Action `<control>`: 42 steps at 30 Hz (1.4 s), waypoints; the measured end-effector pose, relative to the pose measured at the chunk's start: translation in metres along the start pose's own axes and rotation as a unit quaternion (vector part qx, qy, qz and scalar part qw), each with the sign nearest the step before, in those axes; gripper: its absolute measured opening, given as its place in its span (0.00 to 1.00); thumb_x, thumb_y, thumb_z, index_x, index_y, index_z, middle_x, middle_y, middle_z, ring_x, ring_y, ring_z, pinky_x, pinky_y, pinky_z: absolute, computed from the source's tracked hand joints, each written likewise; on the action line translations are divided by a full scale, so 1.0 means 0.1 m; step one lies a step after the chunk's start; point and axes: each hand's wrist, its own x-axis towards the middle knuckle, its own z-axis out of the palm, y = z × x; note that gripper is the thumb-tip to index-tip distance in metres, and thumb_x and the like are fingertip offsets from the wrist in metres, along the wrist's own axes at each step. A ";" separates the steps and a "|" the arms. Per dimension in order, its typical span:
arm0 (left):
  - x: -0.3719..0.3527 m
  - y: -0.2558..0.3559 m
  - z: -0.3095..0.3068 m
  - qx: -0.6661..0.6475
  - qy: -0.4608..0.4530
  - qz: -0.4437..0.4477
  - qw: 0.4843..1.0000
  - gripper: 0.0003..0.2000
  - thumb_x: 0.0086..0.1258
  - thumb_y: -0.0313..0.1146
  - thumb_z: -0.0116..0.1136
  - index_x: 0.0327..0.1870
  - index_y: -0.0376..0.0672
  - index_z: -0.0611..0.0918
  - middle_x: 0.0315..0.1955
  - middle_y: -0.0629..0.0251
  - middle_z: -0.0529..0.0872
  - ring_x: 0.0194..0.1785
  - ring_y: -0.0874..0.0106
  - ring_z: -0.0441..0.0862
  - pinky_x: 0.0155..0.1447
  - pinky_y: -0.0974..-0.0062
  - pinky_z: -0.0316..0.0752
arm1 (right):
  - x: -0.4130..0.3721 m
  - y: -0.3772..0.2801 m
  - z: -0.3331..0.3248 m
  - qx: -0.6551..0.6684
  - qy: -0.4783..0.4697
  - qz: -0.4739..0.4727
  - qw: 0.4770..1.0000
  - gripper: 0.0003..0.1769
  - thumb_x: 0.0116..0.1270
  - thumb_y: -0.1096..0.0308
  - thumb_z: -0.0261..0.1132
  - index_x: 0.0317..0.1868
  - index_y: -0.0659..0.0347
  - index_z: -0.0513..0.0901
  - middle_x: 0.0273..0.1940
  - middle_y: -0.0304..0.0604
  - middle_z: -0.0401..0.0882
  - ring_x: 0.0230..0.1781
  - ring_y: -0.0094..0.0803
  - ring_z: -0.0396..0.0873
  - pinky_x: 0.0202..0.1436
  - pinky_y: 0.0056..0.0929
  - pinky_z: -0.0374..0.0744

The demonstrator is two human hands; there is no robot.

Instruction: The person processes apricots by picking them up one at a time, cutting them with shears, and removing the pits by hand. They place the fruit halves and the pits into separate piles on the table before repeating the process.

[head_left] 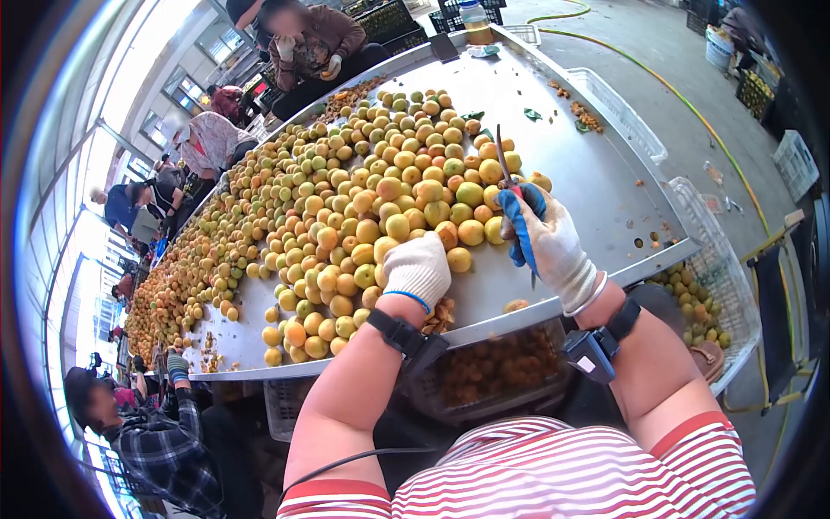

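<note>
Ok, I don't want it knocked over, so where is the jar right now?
In the head view, the jar stands at the far end of the table, top and slightly right of centre, beyond the fruit, beside a flat dark object.

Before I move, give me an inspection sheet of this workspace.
surface: metal table, raised rim, bare toward its right side
job's things: fruit heaped and spread across the table; blade tool, thin and curved
clutter: scraps beside the left hand, leaves on the metal, jar at the far end
hands: both gloved; left at the fruit's near edge, fingers hidden, grip unclear; right hand holds the blade tool, curved end up
cables: dark cable across the left arm; hose on the floor
surroundings: co-workers along the table; crate of fruit at right
</note>
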 end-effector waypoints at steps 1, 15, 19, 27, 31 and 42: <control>0.00 0.01 0.01 -0.005 0.002 0.004 1.000 0.14 0.61 0.35 0.61 0.47 0.42 0.84 0.39 0.52 0.91 0.44 0.53 0.90 0.43 0.56 0.84 | 0.00 0.00 -0.03 -0.003 -0.003 -0.004 1.000 0.09 0.80 0.63 0.62 0.49 0.60 0.80 0.26 0.29 0.75 0.20 0.12 0.69 0.18 0.13 0.66; -0.78 -0.41 -0.38 -0.837 -0.078 0.072 0.536 0.32 0.62 0.35 0.74 0.66 0.30 0.76 0.49 0.57 0.87 0.51 0.65 0.88 0.58 0.68 0.84 | 0.05 -0.04 -0.05 0.012 -0.015 -0.008 1.000 0.14 0.80 0.58 0.61 0.50 0.60 0.83 0.26 0.35 0.78 0.16 0.19 0.70 0.17 0.19 0.69; -0.84 -0.37 -0.37 -0.886 -0.147 0.160 0.409 0.37 0.59 0.34 0.75 0.69 0.29 0.72 0.53 0.52 0.85 0.53 0.60 0.87 0.58 0.62 0.84 | 0.04 0.01 -0.03 0.001 -0.014 -0.005 1.000 0.10 0.81 0.60 0.61 0.48 0.59 0.82 0.24 0.31 0.77 0.16 0.13 0.67 0.17 0.15 0.65; -0.91 -0.23 -0.56 -0.879 -0.214 0.213 0.369 0.40 0.60 0.37 0.68 0.73 0.27 0.68 0.56 0.46 0.82 0.44 0.60 0.85 0.51 0.63 0.80 | 0.05 0.06 -0.01 -0.024 -0.016 0.009 1.000 0.10 0.81 0.60 0.61 0.47 0.58 0.81 0.24 0.30 0.76 0.16 0.13 0.66 0.16 0.15 0.65; -0.93 -0.20 -0.55 -0.888 -0.218 0.213 0.344 0.40 0.60 0.38 0.71 0.73 0.28 0.69 0.56 0.47 0.82 0.46 0.62 0.85 0.52 0.64 0.80 | 0.07 0.08 0.00 -0.031 -0.013 0.011 0.999 0.10 0.81 0.60 0.60 0.48 0.58 0.81 0.24 0.30 0.76 0.15 0.13 0.66 0.16 0.14 0.65; -0.64 -0.35 -0.73 -0.827 -0.042 0.192 0.527 0.27 0.66 0.24 0.61 0.69 0.35 0.75 0.56 0.59 0.83 0.50 0.72 0.84 0.56 0.74 0.80 | 0.03 0.17 0.05 -0.148 -0.059 -0.084 0.984 0.13 0.78 0.60 0.65 0.52 0.60 0.80 0.31 0.33 0.80 0.26 0.15 0.73 0.29 0.17 0.72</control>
